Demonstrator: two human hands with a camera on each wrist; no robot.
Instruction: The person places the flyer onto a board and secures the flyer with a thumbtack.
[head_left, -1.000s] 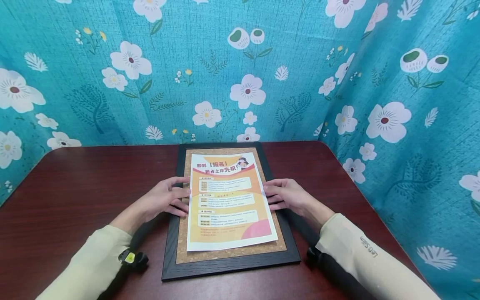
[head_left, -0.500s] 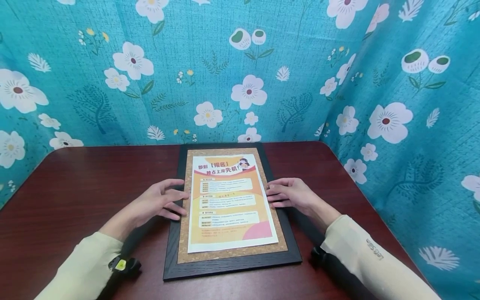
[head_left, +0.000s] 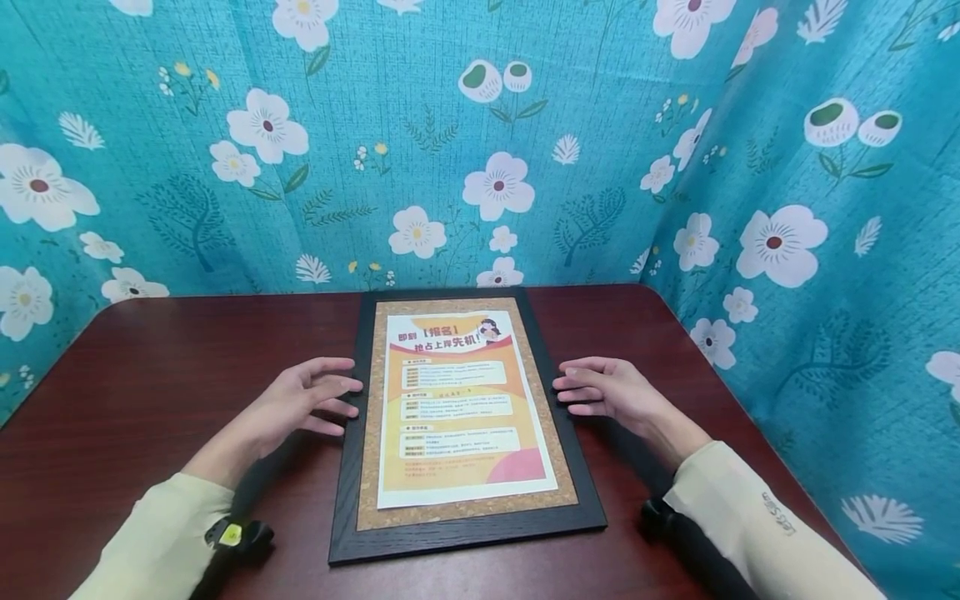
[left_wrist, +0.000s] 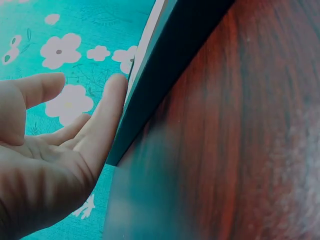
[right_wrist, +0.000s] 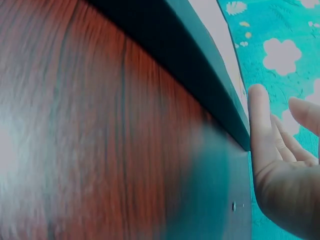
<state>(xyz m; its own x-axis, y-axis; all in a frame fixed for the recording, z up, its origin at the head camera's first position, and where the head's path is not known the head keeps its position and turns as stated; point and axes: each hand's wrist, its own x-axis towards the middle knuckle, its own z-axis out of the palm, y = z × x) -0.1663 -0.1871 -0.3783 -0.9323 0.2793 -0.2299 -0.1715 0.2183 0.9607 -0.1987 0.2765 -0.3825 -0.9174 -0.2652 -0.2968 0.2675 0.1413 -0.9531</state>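
Note:
A printed poster (head_left: 457, 421) in yellow, orange and pink lies on a corkboard (head_left: 517, 502) with a black frame (head_left: 468, 537). Cork shows along all of the poster's sides. At the frame's left side is my left hand (head_left: 303, 404), its fingertips over the black edge and its fingers extended. My right hand (head_left: 615, 396) mirrors it on the other side, fingertips at the frame's right edge. Neither hand holds anything. Both wrist views show the fingers beside the dark frame side, the left hand (left_wrist: 60, 145) with thumb apart and the right hand (right_wrist: 285, 155) likewise.
The board rests on a dark reddish wooden table (head_left: 187, 350), its far end near the table's back edge. A teal floral curtain (head_left: 337, 150) hangs behind and along the right. Black wrist devices, one with a yellow label (head_left: 231, 534), sit under the sleeves.
Both hands have drawn outward, from the poster's side edges to the frame's sides, left hand leftward and right hand rightward. The poster stays lying on the corkboard.

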